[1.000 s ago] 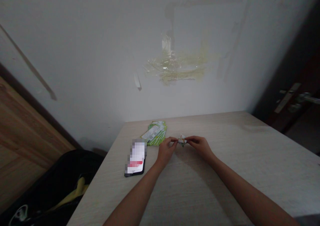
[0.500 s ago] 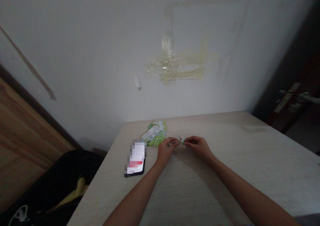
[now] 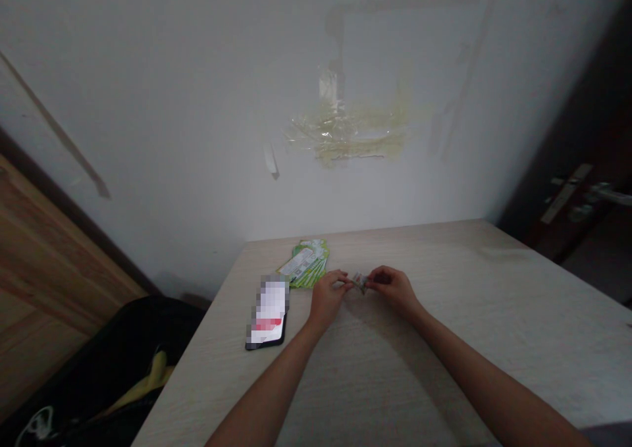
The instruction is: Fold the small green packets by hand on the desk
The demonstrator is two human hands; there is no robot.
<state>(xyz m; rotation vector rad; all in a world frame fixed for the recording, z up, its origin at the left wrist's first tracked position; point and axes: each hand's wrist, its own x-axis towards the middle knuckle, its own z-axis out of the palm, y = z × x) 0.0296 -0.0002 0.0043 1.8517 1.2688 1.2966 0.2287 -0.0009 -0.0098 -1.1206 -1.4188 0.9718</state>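
Between my two hands is a small piece of folded, printed paper (image 3: 360, 281), pale with reddish and greenish marks; its exact kind is too small to make out. My left hand (image 3: 329, 295) pinches its left side between thumb and fingertips. On the opposite side, my right hand (image 3: 395, 289) grips the paper with thumb and forefinger, the other fingers curled. Both hands are just over the table (image 3: 395, 381). Behind my left hand lies a fanned pile of green and white printed packets (image 3: 310, 264).
A phone (image 3: 269, 312) with a lit, blurred screen lies left of my left forearm. The wall (image 3: 197, 105) rises behind the table, with peeling clear tape (image 3: 345, 131) on it. A black bag (image 3: 118, 341) sits beyond the left edge; a dark door (image 3: 592, 203) stands at right.
The small paper has turned and shifted slightly between my fingertips. My right hand has risen slightly. The phone and the green packets have stayed in place.
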